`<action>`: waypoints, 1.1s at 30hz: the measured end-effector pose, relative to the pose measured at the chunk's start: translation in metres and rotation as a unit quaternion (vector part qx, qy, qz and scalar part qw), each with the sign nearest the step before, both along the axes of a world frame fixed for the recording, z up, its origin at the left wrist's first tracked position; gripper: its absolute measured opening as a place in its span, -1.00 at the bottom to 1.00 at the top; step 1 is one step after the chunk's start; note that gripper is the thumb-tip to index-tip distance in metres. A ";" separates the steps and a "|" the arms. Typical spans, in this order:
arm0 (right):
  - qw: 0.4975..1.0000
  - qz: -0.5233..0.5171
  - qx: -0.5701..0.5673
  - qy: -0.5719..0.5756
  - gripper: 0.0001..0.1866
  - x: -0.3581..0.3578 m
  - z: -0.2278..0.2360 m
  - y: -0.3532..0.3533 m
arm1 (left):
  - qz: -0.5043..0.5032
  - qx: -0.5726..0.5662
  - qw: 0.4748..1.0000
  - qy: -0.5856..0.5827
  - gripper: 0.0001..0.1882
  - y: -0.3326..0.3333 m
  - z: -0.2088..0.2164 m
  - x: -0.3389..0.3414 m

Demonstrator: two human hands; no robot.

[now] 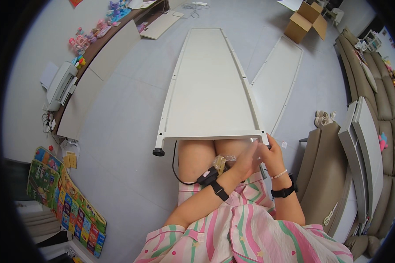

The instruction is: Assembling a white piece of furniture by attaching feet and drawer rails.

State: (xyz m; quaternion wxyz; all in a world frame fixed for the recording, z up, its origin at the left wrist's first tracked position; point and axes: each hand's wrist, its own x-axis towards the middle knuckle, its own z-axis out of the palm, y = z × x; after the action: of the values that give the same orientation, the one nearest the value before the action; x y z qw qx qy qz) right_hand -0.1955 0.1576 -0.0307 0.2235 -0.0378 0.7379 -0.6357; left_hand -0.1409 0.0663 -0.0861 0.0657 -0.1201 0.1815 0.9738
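Observation:
A long white metal frame panel (210, 87) lies with its near end over my thighs. A round black foot (158, 151) sticks out of its near left corner. At the near right corner, my right hand (272, 155) is closed beside the frame, its fingertips curled near a dark foot there; what it grips is hidden. My left hand (249, 158) reaches across to the same corner, close against the right hand, its fingers smeared by motion. On my lap rests a clear plastic bag (224, 162) with tan contents, partly behind my left forearm.
A second white panel (278, 79) lies on the floor beyond, to the right. Farther off stands an open cardboard box (306, 22). Grey-white panels (360, 153) lean against the brown sofa (322, 166). A low cabinet (96, 74) with a printer (62, 85) runs along the left.

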 end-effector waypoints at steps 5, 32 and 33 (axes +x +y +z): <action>0.982 -0.043 -0.129 -0.128 -0.65 0.001 -0.001 0.000 | 0.021 0.001 0.999 0.041 -0.63 0.002 0.011 -0.002; 0.993 0.032 0.074 0.086 -0.46 -0.002 0.000 0.003 | 0.019 -0.016 1.000 0.012 -0.68 0.003 0.001 0.000; 0.993 0.032 0.075 0.085 -0.46 -0.002 0.001 0.002 | 0.019 -0.016 1.000 0.012 -0.68 0.003 -0.001 0.000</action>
State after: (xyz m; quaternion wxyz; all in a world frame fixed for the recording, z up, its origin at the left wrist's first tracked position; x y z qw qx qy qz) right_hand -0.1970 0.1592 -0.0298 0.1826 -0.0990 0.7980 -0.5657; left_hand -0.1405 0.0698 -0.0871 0.0428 -0.1133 0.1950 0.9733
